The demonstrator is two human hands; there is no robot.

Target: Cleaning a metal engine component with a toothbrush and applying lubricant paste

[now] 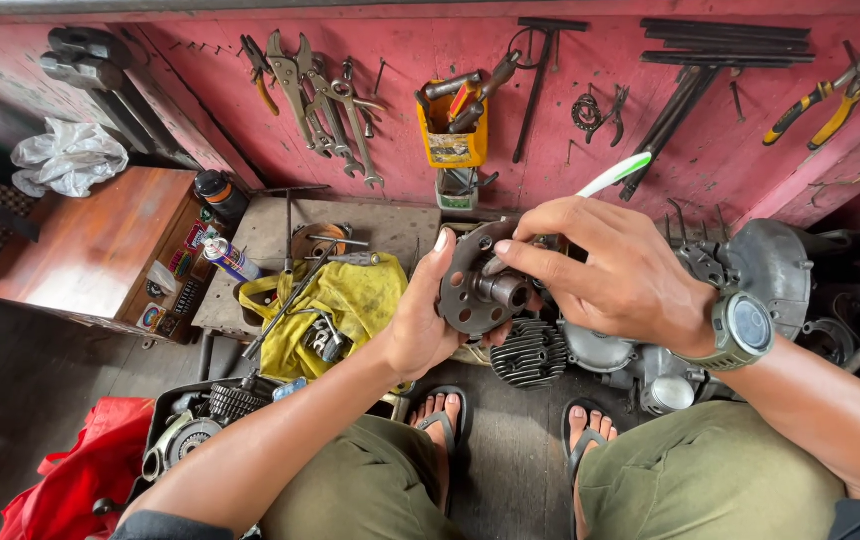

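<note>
Up close, both hands clamped on a round metal engine part, held above the knees.

Left hand cupping the disc's rim from below and the side; right hand, with wristwatch, pinching near the central stub from above. Below, finned cylinder head and grey engine casing on the floor; yellow cloth to the left; wrenches hung on the red wall.

Even, soft daylight, fairly bright; no hard shadows. Red wall well lit; floor at lower left dimmer. Wide-angle bending at the edges. Focus sharp overall, slight softness toward the corners. No glare.
</note>
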